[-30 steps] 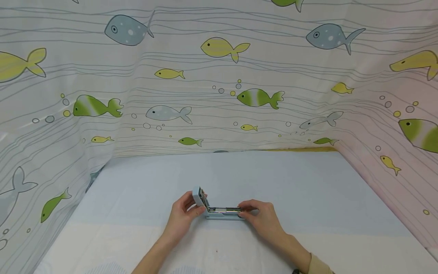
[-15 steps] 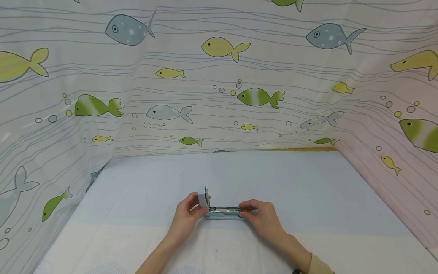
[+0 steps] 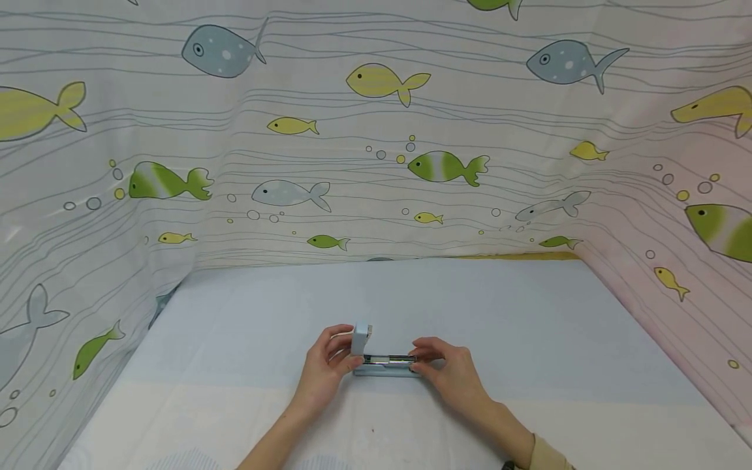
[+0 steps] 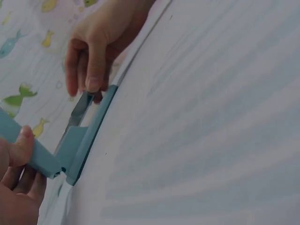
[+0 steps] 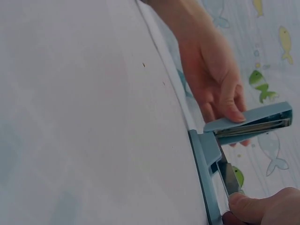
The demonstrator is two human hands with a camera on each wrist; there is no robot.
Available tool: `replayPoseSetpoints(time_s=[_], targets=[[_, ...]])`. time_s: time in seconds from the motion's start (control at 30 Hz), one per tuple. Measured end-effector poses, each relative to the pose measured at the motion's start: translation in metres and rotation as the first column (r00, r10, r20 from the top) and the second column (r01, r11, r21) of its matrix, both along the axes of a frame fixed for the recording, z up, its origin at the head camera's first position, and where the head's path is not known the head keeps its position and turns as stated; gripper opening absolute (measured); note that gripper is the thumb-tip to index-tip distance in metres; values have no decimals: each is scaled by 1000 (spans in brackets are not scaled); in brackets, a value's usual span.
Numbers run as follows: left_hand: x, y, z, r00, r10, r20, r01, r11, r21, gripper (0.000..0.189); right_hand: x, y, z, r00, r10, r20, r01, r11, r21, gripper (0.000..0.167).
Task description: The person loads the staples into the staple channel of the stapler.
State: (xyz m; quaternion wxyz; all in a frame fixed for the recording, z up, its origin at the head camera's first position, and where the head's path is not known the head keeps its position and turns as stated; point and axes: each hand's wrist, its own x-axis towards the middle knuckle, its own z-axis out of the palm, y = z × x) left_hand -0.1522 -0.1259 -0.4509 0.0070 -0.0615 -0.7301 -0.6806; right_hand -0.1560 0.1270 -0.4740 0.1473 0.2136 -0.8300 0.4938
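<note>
A light blue stapler lies on the table with its top arm swung up from the hinge at the left end. My left hand grips that raised arm between thumb and fingers, near the hinge. At the stapler's other end, my right hand pinches the front of the metal magazine with thumb and fingertips. The magazine stands slightly above the base in the left wrist view. Inside the top arm, metal parts show in the right wrist view. The right fingertips cover the magazine's tip.
A pale cloth covers the table. Around it hang curtains printed with fish, at the back and both sides. A small dark speck marks the cloth near the front.
My left hand has moved right, swinging the stapler's top arm from leaning left to about upright. My right hand stays at the magazine's front end, its index finger lifting slightly.
</note>
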Motion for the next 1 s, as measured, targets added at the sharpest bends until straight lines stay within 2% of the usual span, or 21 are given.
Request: replayPoseSetpoints(time_s=[0.1,0.2,0.33,0.43,0.73,1.0], targets=[[-1,3,-1,1000,-21,-4,21,999,-25,55,0,0,0,1000,2,-14,-2,1000,-1,40],[-1,8,-4,998,-58,-15,56,993,-108,54,0,0,-1,1000,6,-20,-6,1000,6,41],[-1,12,-6,998,-55,-27,50,986,-160,53,-1,-1,-2,1000,13,-21,-13,1000,20,42],[-1,13,-7,999,-36,-26,32,990,-139,53,-1,-2,-2,1000,5,-26,-5,1000,26,42],[-3,13,-6,997,-77,0,76,993,-92,55,-2,-2,-1,1000,-18,-11,18,999,43,43],[-4,12,-9,997,-78,19,79,993,-89,58,-2,-3,-2,1000,-25,-12,25,999,40,45]])
